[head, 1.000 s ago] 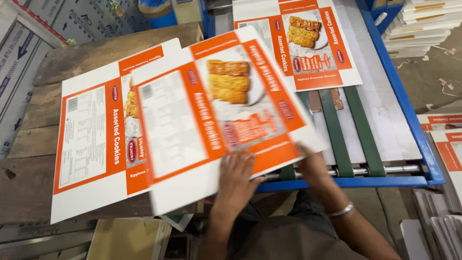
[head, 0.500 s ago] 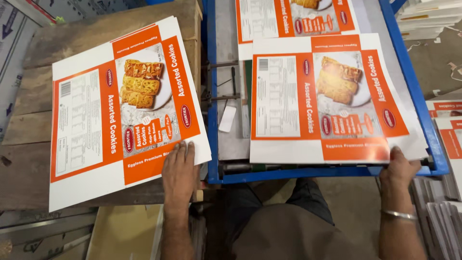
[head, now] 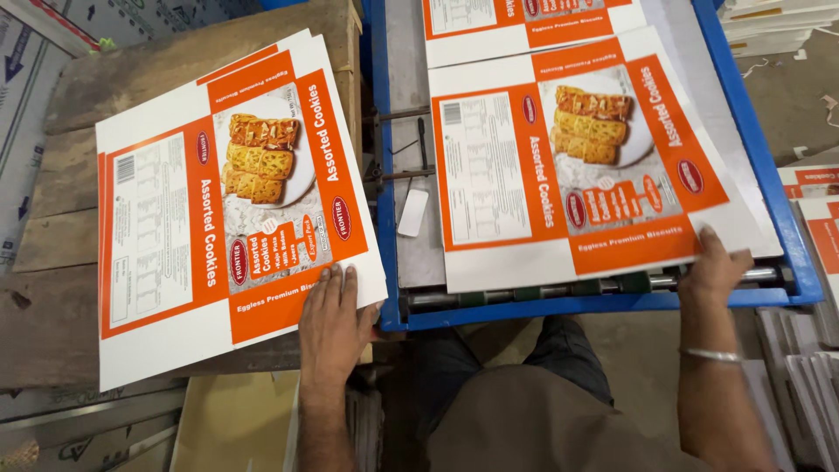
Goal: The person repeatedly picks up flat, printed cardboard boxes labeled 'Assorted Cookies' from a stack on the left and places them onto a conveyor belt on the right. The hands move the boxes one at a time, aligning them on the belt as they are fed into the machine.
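An orange and white printed carton sheet [head: 218, 218] with a cookie picture lies on a stack on the wooden table [head: 52, 218] at the left. My left hand [head: 330, 319] rests flat on its near right corner, fingers together. A second such sheet [head: 585, 157] lies on the blue-framed machine bed [head: 398, 131] at the right. My right hand [head: 712, 267] grips that sheet's near right corner, thumb on top. A metal bangle sits on the right wrist.
Another printed sheet [head: 524, 22] lies farther up the machine bed. A roller bar [head: 568, 288] runs along the bed's near edge. More sheets are stacked at the far right [head: 813, 227]. A small white tag [head: 412, 212] lies on the bed. A cardboard box [head: 227, 424] stands below the table.
My left hand has slid the left sheet a little right and squared it on the stack. The right sheet has tilted and shifted toward the left, with my right hand still on its corner.
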